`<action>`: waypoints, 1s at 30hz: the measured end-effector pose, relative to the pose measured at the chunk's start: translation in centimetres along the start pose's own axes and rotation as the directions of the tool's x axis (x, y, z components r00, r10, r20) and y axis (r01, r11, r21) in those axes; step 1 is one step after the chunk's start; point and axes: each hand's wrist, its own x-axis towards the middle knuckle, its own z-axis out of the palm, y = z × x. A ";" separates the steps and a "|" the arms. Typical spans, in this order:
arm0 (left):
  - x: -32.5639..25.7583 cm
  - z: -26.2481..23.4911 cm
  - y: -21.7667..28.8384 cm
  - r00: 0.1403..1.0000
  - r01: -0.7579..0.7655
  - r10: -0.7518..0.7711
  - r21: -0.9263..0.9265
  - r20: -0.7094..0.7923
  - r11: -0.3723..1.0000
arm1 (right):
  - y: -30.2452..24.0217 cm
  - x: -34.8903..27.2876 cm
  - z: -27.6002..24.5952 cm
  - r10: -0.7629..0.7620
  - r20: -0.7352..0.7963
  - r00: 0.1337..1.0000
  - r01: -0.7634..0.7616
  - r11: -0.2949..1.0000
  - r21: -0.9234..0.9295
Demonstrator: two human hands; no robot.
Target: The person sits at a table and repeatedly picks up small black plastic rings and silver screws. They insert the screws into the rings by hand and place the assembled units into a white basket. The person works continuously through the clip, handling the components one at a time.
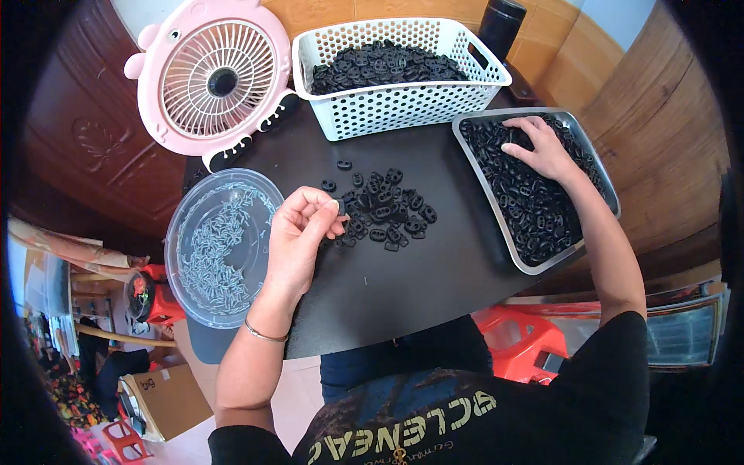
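Black two-hole bits (381, 203) lie between the side edges of the worktop (434, 287), maybe for easy reach. The left hand (302, 225) pinches one small bit (342, 208). The right hand (541, 151) is wide, touching more bits (536, 221) in the metal tray (528, 269) near the right edge.

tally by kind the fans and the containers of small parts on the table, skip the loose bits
Fan: 1
Basket: 1
Tray: 1
Tub: 1
Total: 4
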 end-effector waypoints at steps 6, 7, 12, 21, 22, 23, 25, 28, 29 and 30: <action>0.0 -0.3 -0.1 0.999 -0.010 0.010 0.007 0.033 1.000 | -1.8 -0.6 0.5 -0.023 0.030 0.999 0.021 0.998 0.061; 0.0 -0.2 -0.1 1.000 -0.006 0.006 0.008 0.029 1.000 | -1.7 -0.5 0.5 -0.020 0.031 0.999 0.018 0.997 0.073; 0.1 -0.4 -0.2 1.000 -0.015 0.015 -0.007 0.017 1.000 | -1.7 -0.1 0.8 -0.051 -0.062 0.997 0.058 0.992 0.111; 0.0 -0.2 0.0 1.000 -0.005 0.005 -0.014 -0.006 1.000 | -0.7 0.0 0.4 -0.010 -0.198 0.980 0.042 0.987 0.155; 0.0 -0.2 0.0 1.000 0.001 -0.002 -0.014 -0.009 1.000 | -0.9 0.0 0.2 -0.030 -0.225 0.974 0.065 0.987 0.150; 0.0 -0.2 0.0 1.000 0.008 -0.008 -0.015 -0.012 1.000 | -1.2 0.0 0.0 -0.050 -0.251 0.967 0.088 0.986 0.143; 0.1 -0.2 -0.1 1.000 -0.005 0.005 -0.022 0.003 1.000 | -2.8 0.4 -0.7 -0.092 -0.273 0.958 0.139 0.977 0.159; 0.1 -0.1 -0.3 1.000 -0.018 0.018 -0.022 0.015 1.000 | -7.1 1.4 -1.1 -0.162 -0.275 0.948 0.225 0.951 0.214; 0.2 -0.1 -0.3 1.000 -0.022 0.022 -0.019 0.018 1.000 | -8.5 1.7 -0.6 -0.222 -0.283 0.933 0.292 0.927 0.235; 0.2 -0.3 -0.2 1.000 -0.015 0.016 -0.018 0.013 1.000 | -10.2 2.0 -0.1 -0.283 -0.293 0.913 0.360 0.898 0.254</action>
